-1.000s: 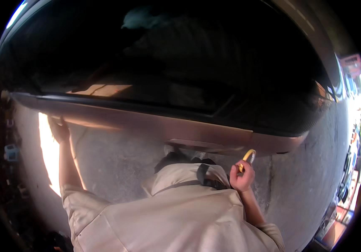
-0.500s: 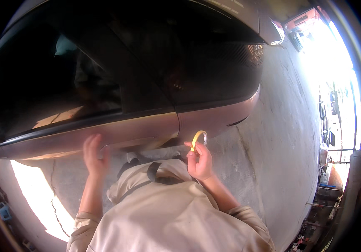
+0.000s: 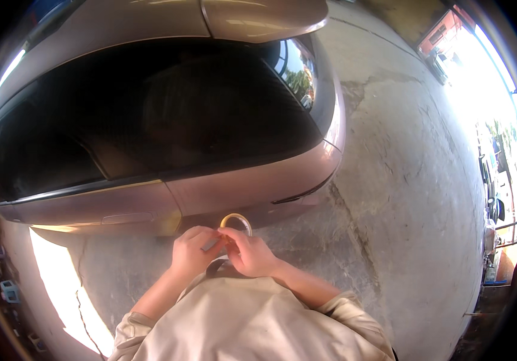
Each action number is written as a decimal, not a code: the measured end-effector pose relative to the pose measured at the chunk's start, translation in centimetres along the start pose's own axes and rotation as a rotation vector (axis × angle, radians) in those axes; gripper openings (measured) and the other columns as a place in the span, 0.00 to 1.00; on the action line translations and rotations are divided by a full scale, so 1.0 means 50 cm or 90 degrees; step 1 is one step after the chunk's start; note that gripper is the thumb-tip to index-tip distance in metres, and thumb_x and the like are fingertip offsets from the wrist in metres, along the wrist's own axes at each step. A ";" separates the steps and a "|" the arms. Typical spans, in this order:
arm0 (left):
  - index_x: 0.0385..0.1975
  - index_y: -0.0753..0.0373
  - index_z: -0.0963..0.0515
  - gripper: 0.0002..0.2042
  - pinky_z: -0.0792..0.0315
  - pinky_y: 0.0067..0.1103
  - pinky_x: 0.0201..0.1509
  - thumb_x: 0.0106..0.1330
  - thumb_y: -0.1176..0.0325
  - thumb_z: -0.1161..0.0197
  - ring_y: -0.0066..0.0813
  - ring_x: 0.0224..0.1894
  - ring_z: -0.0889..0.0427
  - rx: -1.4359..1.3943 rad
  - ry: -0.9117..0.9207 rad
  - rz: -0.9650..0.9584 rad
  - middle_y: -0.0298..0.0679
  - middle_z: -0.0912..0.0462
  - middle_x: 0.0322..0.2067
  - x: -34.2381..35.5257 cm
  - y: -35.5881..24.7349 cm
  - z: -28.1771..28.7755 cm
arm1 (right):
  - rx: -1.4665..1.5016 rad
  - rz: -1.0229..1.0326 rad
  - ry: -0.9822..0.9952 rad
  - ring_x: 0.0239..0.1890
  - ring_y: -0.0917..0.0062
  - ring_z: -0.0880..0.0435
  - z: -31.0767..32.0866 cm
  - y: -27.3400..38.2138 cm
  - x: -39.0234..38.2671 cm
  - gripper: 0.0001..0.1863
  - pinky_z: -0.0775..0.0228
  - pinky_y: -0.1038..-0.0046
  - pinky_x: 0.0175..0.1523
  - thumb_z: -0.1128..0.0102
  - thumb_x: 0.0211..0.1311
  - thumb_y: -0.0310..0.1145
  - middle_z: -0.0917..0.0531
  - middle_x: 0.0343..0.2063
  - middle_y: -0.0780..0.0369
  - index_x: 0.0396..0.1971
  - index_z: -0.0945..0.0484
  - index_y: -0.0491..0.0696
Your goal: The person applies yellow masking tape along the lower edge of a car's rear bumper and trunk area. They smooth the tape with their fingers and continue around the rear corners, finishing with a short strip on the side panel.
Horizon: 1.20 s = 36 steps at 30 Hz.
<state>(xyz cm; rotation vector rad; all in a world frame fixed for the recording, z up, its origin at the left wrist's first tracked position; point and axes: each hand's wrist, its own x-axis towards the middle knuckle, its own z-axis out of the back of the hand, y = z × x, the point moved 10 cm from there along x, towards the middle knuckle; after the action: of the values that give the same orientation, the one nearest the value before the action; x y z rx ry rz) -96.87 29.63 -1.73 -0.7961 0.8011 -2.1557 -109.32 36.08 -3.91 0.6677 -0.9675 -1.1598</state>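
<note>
A roll of yellow masking tape [image 3: 230, 217] stands up between my hands, just in front of my body. My right hand [image 3: 251, 251] grips its near edge between thumb and fingers. From the other side my left hand [image 3: 191, 251] meets it, fingers pinched at the same edge; whether a loose tape end lies between them is hidden. Just beyond is the side of a pinkish-brown car [image 3: 234, 185] with dark windows [image 3: 180, 108]. A thin yellow line [image 3: 123, 188], like tape, runs under the window, and a yellowish edge borders the panel below. My hands are apart from the car.
Cracked grey concrete floor [image 3: 390, 180] spreads to the right and around the car. A sunlit patch [image 3: 60, 283] lies at left. Along the left rim sits a light-blue container [image 3: 9, 292]; a bright opening with vehicles is at right.
My left hand has come from beside the car panel to the tape roll. The roll and right hand moved left in view. More of the car's rear end now shows.
</note>
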 end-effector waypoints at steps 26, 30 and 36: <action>0.35 0.58 0.17 0.06 0.17 0.36 0.43 0.61 0.70 0.28 0.43 0.41 0.12 0.174 0.106 -0.068 0.36 0.13 0.37 -0.044 -0.066 -0.031 | 0.040 -0.046 0.016 0.28 0.54 0.11 -0.031 -0.039 -0.068 0.30 0.23 0.54 0.31 0.40 0.74 0.31 0.12 0.29 0.55 0.72 0.35 0.51; 0.38 0.58 0.16 0.05 0.17 0.37 0.46 0.65 0.70 0.29 0.44 0.43 0.12 0.195 0.209 0.068 0.37 0.13 0.39 -0.073 0.007 -0.035 | 0.041 -0.146 0.095 0.29 0.54 0.11 -0.046 -0.037 -0.067 0.26 0.23 0.55 0.32 0.39 0.75 0.34 0.13 0.26 0.57 0.70 0.32 0.52; 0.50 0.58 0.18 0.15 0.17 0.33 0.44 0.66 0.66 0.25 0.38 0.41 0.11 0.112 0.136 0.089 0.35 0.14 0.40 -0.103 0.028 -0.031 | 0.054 -0.223 0.157 0.44 0.54 0.08 -0.078 -0.081 -0.091 0.24 0.18 0.57 0.46 0.39 0.76 0.35 0.10 0.45 0.52 0.69 0.28 0.51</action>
<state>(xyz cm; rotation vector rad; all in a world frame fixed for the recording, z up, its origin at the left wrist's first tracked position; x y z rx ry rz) -94.50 33.22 -5.23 -0.4133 0.7362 -2.1717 -108.07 39.10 -10.38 1.0534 -0.7104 -1.3080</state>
